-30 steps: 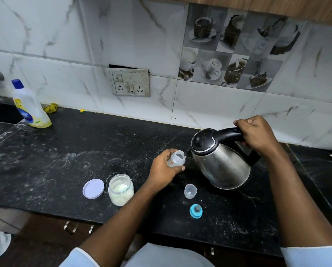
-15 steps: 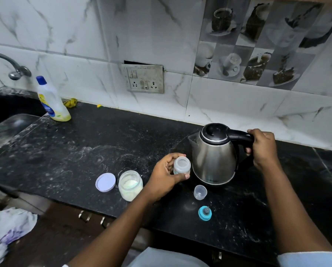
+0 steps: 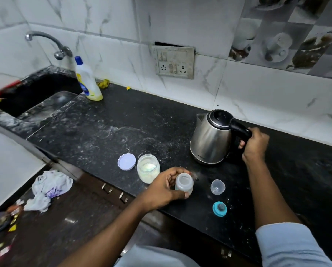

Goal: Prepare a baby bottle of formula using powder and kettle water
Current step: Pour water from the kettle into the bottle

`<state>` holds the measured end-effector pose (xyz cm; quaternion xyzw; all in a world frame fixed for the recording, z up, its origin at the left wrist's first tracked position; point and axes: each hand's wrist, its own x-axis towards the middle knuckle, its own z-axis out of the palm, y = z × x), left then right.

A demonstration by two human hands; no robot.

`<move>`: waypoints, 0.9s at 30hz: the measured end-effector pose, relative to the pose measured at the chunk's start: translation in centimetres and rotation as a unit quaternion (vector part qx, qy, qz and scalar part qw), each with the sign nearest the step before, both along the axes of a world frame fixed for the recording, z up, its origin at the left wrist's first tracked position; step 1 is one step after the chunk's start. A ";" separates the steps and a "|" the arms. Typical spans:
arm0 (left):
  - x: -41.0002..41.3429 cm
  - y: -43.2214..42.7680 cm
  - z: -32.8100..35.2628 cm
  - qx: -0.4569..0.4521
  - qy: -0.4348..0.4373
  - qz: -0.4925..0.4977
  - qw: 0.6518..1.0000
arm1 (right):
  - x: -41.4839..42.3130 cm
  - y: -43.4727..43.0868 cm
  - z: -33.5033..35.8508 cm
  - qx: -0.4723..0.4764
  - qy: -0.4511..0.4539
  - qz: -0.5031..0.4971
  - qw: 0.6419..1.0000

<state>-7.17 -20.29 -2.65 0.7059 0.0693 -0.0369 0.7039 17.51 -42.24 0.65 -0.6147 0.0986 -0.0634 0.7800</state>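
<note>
L hand (image 3: 166, 188) fingers curl round open bottle (image 3: 184, 182), upright prob. for powder; R hand (image 3: 255, 145) fingers wrap kettle (image 3: 210, 140) handle, steadying it on counter (image 3: 107, 132).

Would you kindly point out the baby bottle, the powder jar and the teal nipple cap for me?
baby bottle (image 3: 186, 187): head view, on its clear side wall.
powder jar (image 3: 148, 174): head view, on its glass front wall.
teal nipple cap (image 3: 219, 208): head view, on its centre, at the nipple.

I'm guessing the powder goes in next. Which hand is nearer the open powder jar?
Left. The left hand, gripping the baby bottle, is just right of the powder jar; the right hand holds the kettle handle, farther right.
</note>
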 end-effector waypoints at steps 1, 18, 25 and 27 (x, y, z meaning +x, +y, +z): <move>-0.2 0.1 0.0 0.004 0.000 0.000 1.000 | 0.4 0.3 -0.1 0.006 -0.001 0.001 1.000; 0.5 -0.2 0.4 -0.007 -0.004 -0.011 1.000 | 5.8 3.8 -0.8 -0.026 0.024 0.042 0.998; 1.3 -0.6 0.2 -0.010 0.000 -0.010 1.000 | 6.4 3.6 -2.1 -0.020 0.041 0.050 0.998; 1.5 -0.7 0.0 -0.009 0.003 -0.010 1.000 | 6.5 3.6 -2.2 -0.025 0.036 0.052 0.998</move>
